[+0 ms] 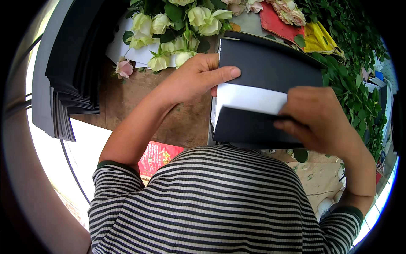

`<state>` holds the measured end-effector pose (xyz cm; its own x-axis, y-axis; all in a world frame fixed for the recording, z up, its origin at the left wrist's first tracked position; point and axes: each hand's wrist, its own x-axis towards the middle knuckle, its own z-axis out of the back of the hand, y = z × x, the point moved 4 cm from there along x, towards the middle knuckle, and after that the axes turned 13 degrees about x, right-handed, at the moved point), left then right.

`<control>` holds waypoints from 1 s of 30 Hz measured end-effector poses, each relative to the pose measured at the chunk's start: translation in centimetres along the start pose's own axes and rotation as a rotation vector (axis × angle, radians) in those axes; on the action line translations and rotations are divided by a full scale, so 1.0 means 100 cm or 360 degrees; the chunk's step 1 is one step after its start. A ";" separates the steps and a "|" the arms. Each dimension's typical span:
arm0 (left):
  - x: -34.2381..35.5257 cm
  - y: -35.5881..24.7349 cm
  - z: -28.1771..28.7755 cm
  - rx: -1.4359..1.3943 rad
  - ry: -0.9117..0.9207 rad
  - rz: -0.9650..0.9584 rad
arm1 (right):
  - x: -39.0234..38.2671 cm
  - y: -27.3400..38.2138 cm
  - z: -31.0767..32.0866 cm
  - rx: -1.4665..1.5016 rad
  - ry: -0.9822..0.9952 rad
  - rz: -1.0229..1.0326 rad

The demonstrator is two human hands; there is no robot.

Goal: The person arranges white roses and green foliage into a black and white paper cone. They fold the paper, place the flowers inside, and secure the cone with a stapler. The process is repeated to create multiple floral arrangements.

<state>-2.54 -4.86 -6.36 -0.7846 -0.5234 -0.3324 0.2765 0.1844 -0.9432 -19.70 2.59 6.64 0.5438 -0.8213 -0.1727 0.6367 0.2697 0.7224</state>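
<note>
My left hand (198, 78) grips the left edge of a folded black card (270, 59), thumb on its upper panel and fingers mostly hidden behind it. A white band (249, 95) shows between this panel and a lower black flap (245, 125). My right hand (313, 118), slightly blurred, is closed on the right part of that lower flap, its thumb lying over the black surface. The card lies directly in front of my body, over the right part of the brown worktop (127, 101).
A thick stack of dark sheets (72, 59) is at left. White roses (160, 25) and a pink rose (124, 67) lie across the back. Red paper (275, 25), a yellow sheet (317, 38) and dense green leaves (359, 101) fill the back and right. Red printed paper (156, 154) shows below the worktop.
</note>
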 end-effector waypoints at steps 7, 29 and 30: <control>0.001 0.006 -0.003 -0.0137 -0.0069 0.0039 | 0.022 -0.041 -0.012 0.0246 0.0040 -0.0124; -0.010 -0.009 -0.024 -0.0066 -0.0405 -0.0128 | 0.036 -0.048 -0.035 -0.0747 -0.1206 0.0209; -0.008 -0.002 -0.022 -0.0105 -0.0385 -0.0148 | 0.048 -0.047 -0.040 -0.0640 -0.1174 0.0042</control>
<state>-3.15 -2.63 -5.88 -0.6474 -0.7226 -0.2423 0.1664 0.1762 -0.9702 -17.89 -0.66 -0.26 0.1531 -0.8926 0.4240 0.8512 0.3371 0.4023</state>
